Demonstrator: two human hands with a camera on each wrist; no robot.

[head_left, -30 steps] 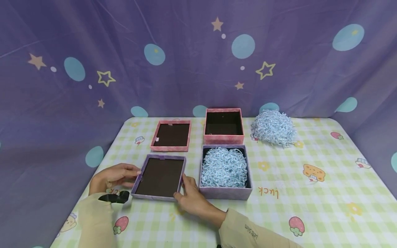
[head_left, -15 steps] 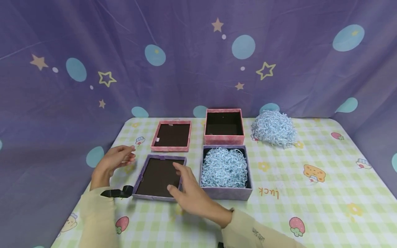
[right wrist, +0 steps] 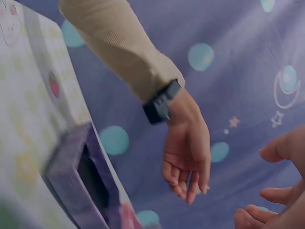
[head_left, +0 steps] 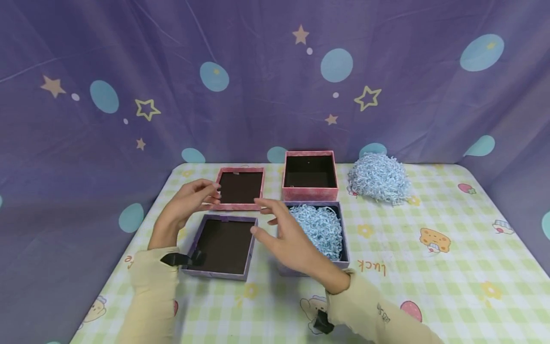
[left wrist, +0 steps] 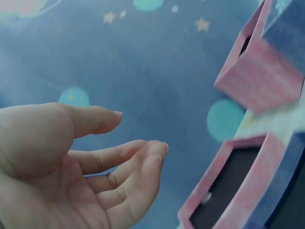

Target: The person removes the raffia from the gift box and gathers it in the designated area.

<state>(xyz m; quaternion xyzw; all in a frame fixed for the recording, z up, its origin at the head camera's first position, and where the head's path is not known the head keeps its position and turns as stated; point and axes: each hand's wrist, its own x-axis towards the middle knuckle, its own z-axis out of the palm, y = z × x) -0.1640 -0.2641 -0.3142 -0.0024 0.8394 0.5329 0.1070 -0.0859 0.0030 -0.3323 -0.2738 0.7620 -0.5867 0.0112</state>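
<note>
Both hands are raised over the table and hold nothing. My left hand (head_left: 186,203) hovers at the left side of the pink lid (head_left: 240,207), its fingers relaxed and slightly bent; the left wrist view shows an empty palm. My right hand (head_left: 292,239) is in the air over the left part of the purple box (head_left: 315,268), hiding some of it, fingers loosely spread. Inside that box lies light blue shredded paper (head_left: 320,229). Below the hands the purple lid (head_left: 215,274) lies with its dark inside facing up, partly covered by the left wrist strap.
Behind the purple box stands a pink box (head_left: 310,193) with a dark, empty inside. A loose heap of blue shredded paper (head_left: 380,177) sits at the back right of the checked tablecloth (head_left: 451,296). A purple curtain (head_left: 258,95) hangs behind the table.
Both hands have let go of the purple lid, which stays in place. They have risen and moved away from me, the left one also rightward, toward the pink lid.
</note>
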